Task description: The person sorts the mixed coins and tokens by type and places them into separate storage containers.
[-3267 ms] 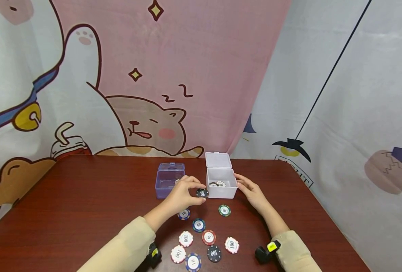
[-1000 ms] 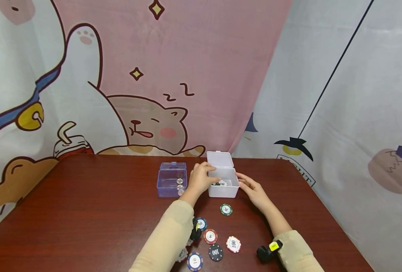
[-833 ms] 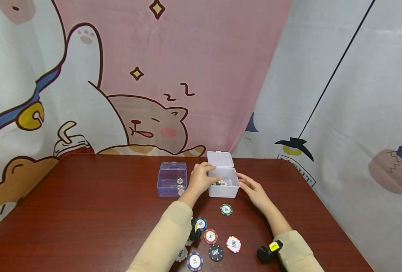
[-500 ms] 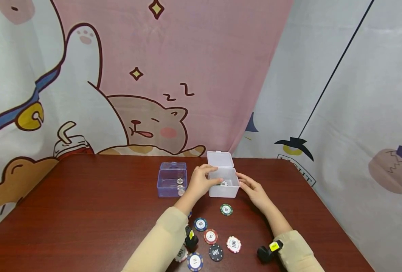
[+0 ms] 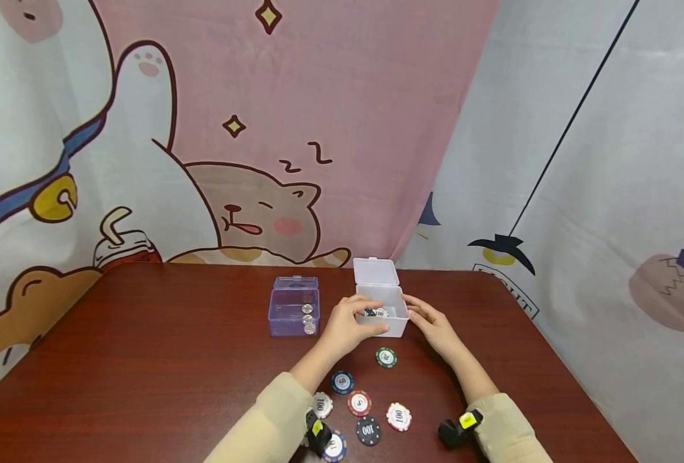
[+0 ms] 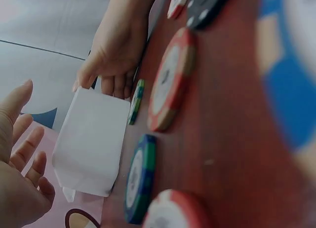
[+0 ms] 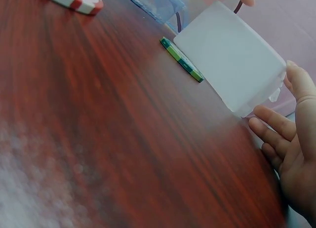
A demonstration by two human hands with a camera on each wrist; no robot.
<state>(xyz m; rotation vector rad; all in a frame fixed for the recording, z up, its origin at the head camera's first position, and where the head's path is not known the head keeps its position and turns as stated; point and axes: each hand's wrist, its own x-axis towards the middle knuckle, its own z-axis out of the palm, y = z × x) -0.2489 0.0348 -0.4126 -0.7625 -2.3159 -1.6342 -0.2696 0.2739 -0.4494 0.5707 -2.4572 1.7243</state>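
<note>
The person's left hand [image 5: 346,325] hangs at the white box's [image 5: 397,328] near left corner, thumb and fingers spread apart with nothing between them; I can't tell whether it brushes the wall. The right hand [image 5: 434,326] rests against the box's right side, thumb up at the rim, fingers loosely extended rather than clamped.

That box sits near the middle of the tabletop's [image 5: 145,347] far edge, its lid [image 5: 376,272] thrown back, a few black and white chips [image 5: 379,313] lying inside. Just left of it stands a blue see-through box [image 5: 284,327], also open, with clear round pieces [image 5: 308,319] along its right side.

A green chip [image 5: 385,357] lies just in front of the white box. Farther toward the near edge are a blue-green chip [image 5: 342,382], a red one [image 5: 360,403], a black one [image 5: 368,431] and white ones [image 5: 399,417], plus a blue one [image 5: 335,447] partly behind the left wrist's camera [image 5: 316,435]. Beyond the far edge hangs a cartoon cloth [image 5: 347,116].
</note>
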